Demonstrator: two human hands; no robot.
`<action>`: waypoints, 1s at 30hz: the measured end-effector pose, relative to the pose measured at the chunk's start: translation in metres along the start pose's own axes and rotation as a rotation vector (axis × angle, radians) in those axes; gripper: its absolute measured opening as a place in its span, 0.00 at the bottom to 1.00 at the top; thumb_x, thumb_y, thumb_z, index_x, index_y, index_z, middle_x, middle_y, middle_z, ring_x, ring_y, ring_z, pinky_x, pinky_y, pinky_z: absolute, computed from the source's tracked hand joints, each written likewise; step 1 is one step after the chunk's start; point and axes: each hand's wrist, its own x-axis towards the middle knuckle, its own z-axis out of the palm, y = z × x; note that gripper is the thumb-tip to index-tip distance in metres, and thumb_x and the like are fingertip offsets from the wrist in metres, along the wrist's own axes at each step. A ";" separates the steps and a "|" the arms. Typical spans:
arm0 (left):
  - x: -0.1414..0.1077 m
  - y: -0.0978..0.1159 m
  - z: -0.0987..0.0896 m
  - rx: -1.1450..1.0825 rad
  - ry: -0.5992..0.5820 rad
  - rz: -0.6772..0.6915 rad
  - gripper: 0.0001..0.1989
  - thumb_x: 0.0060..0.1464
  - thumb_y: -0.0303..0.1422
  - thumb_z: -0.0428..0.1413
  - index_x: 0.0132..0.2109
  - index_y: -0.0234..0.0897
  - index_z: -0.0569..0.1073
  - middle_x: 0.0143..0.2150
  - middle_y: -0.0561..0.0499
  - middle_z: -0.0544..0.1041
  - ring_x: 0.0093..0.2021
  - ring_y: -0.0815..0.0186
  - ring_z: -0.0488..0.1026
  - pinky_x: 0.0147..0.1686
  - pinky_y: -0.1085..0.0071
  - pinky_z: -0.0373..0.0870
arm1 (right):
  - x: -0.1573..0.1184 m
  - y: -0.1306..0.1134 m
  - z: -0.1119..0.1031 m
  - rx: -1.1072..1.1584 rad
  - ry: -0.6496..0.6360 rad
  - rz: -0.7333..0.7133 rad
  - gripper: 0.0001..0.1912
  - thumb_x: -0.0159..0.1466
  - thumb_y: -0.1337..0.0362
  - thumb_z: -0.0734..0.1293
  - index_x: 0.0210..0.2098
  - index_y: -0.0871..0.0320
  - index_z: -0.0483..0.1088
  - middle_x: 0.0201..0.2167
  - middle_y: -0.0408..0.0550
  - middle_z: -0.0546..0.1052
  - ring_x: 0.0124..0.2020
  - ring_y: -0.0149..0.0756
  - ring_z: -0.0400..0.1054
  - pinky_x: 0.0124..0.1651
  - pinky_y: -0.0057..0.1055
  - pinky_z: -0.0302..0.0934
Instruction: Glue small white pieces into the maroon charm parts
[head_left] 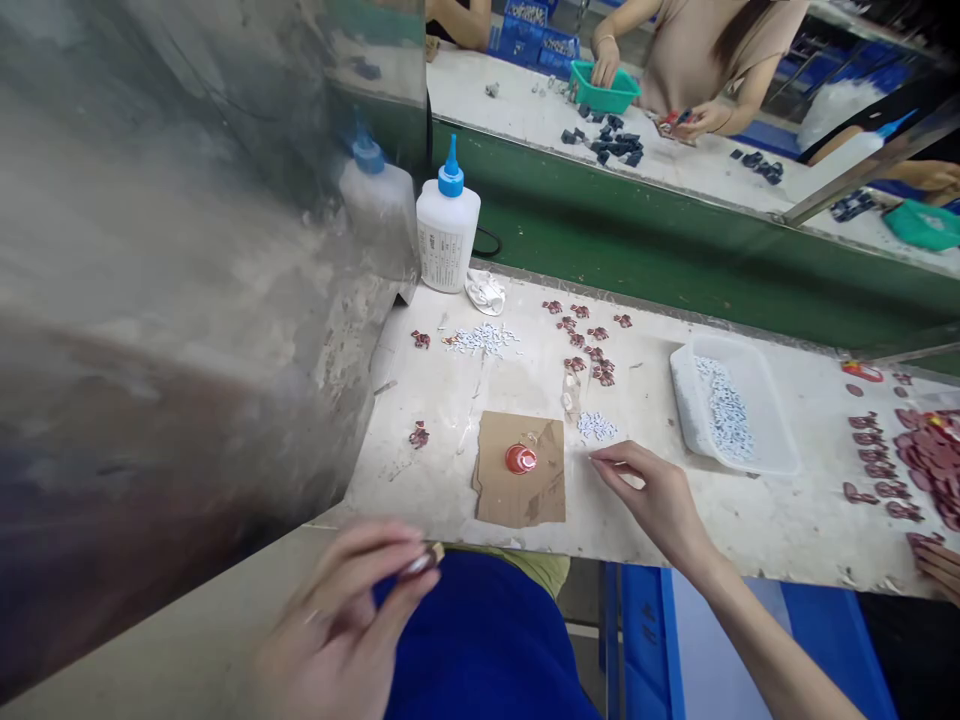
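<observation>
My left hand (345,610), blurred, is in front of the table edge, its fingers closed on a small dark brown piece (424,562) with a pale end. My right hand (660,500) hovers over the table with thumb and index finger pinched; a tiny whitish speck shows at the tips, too small to make out. Just beyond those fingertips lies a small pile of white-and-blue bits (598,427). Left of that hand, a cardboard piece (499,500) bears a small red, glossy round cap or dish (520,459).
A white bottle with blue nozzle (448,225) stands beside a metal wall (225,300). Reddish-brown pieces (576,340) and another pile of bits (486,340) lie behind the cardboard. At right are a plastic tub (776,420) and another person's hand (941,565). Co-workers sit across.
</observation>
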 end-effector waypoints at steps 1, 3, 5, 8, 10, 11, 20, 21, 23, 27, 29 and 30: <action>0.006 -0.005 0.009 -0.014 -0.038 -0.014 0.07 0.49 0.26 0.70 0.35 0.38 0.81 0.38 0.54 0.82 0.37 0.70 0.80 0.38 0.79 0.81 | 0.002 -0.007 0.003 0.022 0.011 -0.011 0.10 0.72 0.56 0.67 0.40 0.53 0.78 0.40 0.50 0.83 0.39 0.44 0.79 0.42 0.41 0.75; 0.016 -0.015 0.026 -0.046 -0.109 -0.101 0.06 0.50 0.28 0.70 0.36 0.41 0.83 0.35 0.54 0.83 0.35 0.69 0.82 0.36 0.81 0.80 | 0.006 -0.021 0.009 0.063 0.017 -0.041 0.08 0.72 0.58 0.68 0.41 0.52 0.79 0.39 0.49 0.83 0.40 0.43 0.79 0.42 0.39 0.75; 0.022 -0.023 0.038 -0.081 -0.147 -0.197 0.06 0.50 0.31 0.70 0.36 0.38 0.81 0.33 0.51 0.84 0.34 0.66 0.83 0.37 0.80 0.81 | 0.009 -0.034 0.016 0.094 0.009 -0.076 0.08 0.72 0.59 0.68 0.41 0.51 0.80 0.39 0.48 0.83 0.40 0.42 0.79 0.42 0.38 0.75; 0.025 -0.031 0.045 -0.107 -0.177 -0.286 0.11 0.50 0.32 0.70 0.38 0.37 0.78 0.35 0.49 0.84 0.37 0.63 0.84 0.42 0.76 0.82 | 0.014 -0.047 0.024 0.114 0.001 -0.119 0.08 0.72 0.61 0.67 0.42 0.51 0.80 0.39 0.48 0.84 0.39 0.42 0.79 0.42 0.38 0.75; 0.026 -0.034 0.044 -0.093 -0.193 -0.306 0.12 0.51 0.32 0.70 0.42 0.38 0.80 0.37 0.50 0.84 0.39 0.65 0.84 0.43 0.78 0.81 | 0.016 -0.051 0.027 0.115 0.000 -0.138 0.08 0.72 0.62 0.67 0.42 0.51 0.80 0.39 0.48 0.84 0.40 0.42 0.79 0.43 0.39 0.75; 0.027 -0.035 0.044 -0.080 -0.202 -0.308 0.11 0.52 0.32 0.69 0.43 0.39 0.81 0.38 0.49 0.84 0.40 0.66 0.84 0.44 0.78 0.81 | 0.016 -0.052 0.029 0.113 0.000 -0.147 0.08 0.73 0.62 0.66 0.42 0.51 0.80 0.39 0.48 0.84 0.40 0.42 0.79 0.43 0.39 0.75; 0.033 -0.040 0.043 -0.134 -0.230 -0.402 0.11 0.49 0.34 0.70 0.39 0.35 0.81 0.38 0.46 0.85 0.39 0.64 0.84 0.44 0.76 0.82 | 0.016 -0.055 0.037 0.080 -0.039 -0.212 0.09 0.73 0.66 0.65 0.44 0.51 0.79 0.40 0.48 0.83 0.40 0.41 0.80 0.44 0.37 0.75; 0.033 -0.040 0.044 -0.152 -0.234 -0.419 0.11 0.50 0.34 0.70 0.39 0.34 0.81 0.37 0.46 0.85 0.38 0.63 0.84 0.44 0.75 0.82 | 0.016 -0.054 0.037 0.075 -0.041 -0.216 0.10 0.73 0.66 0.64 0.44 0.51 0.79 0.40 0.48 0.83 0.40 0.41 0.80 0.44 0.36 0.75; 0.034 -0.039 0.045 -0.183 -0.238 -0.443 0.12 0.50 0.35 0.70 0.39 0.33 0.80 0.37 0.46 0.85 0.38 0.63 0.85 0.44 0.74 0.83 | 0.015 -0.053 0.038 0.066 -0.044 -0.221 0.10 0.73 0.66 0.64 0.45 0.51 0.78 0.40 0.49 0.82 0.40 0.41 0.79 0.44 0.37 0.75; 0.034 -0.038 0.047 -0.215 -0.230 -0.470 0.12 0.51 0.34 0.70 0.40 0.32 0.81 0.37 0.45 0.85 0.38 0.64 0.84 0.44 0.77 0.82 | 0.015 -0.051 0.038 0.054 -0.044 -0.219 0.11 0.74 0.65 0.63 0.45 0.51 0.78 0.40 0.50 0.82 0.40 0.42 0.79 0.42 0.37 0.75; 0.033 -0.038 0.048 -0.234 -0.217 -0.482 0.11 0.50 0.33 0.70 0.40 0.32 0.81 0.37 0.45 0.85 0.38 0.65 0.84 0.44 0.78 0.82 | 0.015 -0.051 0.038 0.055 -0.039 -0.213 0.11 0.74 0.65 0.63 0.45 0.51 0.78 0.39 0.49 0.82 0.40 0.42 0.79 0.42 0.38 0.75; 0.033 -0.038 0.049 -0.249 -0.211 -0.488 0.11 0.50 0.32 0.71 0.39 0.32 0.81 0.37 0.45 0.85 0.37 0.65 0.84 0.43 0.78 0.82 | 0.015 -0.051 0.038 0.057 -0.037 -0.211 0.10 0.74 0.65 0.63 0.45 0.51 0.78 0.39 0.49 0.82 0.40 0.42 0.79 0.42 0.38 0.75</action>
